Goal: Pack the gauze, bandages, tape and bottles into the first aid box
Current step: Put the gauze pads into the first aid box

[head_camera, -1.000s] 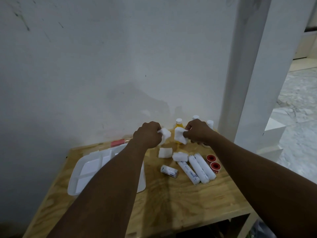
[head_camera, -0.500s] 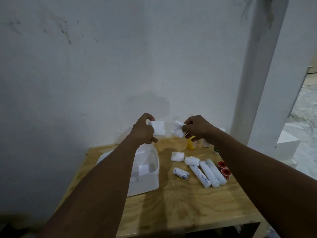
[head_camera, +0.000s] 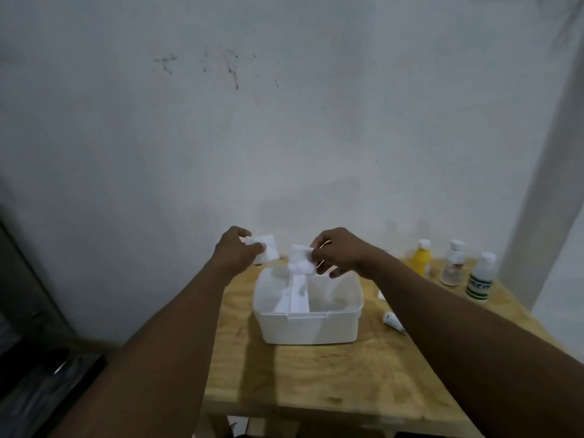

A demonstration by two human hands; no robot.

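Note:
The white first aid box (head_camera: 308, 327) stands open on the wooden table (head_camera: 331, 374), with a white divider down its middle. My left hand (head_camera: 235, 252) pinches a white gauze pad (head_camera: 264, 251) above the box's far left corner. My right hand (head_camera: 339, 251) pinches another gauze pad (head_camera: 300, 260) over the box's far middle. A yellow bottle (head_camera: 422, 257), a clear bottle (head_camera: 453, 263) and a white bottle with a green label (head_camera: 480, 281) stand at the far right. One bandage roll (head_camera: 393, 322) shows beside my right forearm; the other rolls and tape are hidden.
A stained white wall rises right behind the table, and a white pillar (head_camera: 543, 184) stands at the right. Dark furniture (head_camera: 31, 358) sits low on the left. The table's front edge (head_camera: 300, 406) is close below the box.
Both hands carried their gauze pads leftward and down until they were over the box. The view swung left, so the box now sits in the middle and the rolls slid under my right arm.

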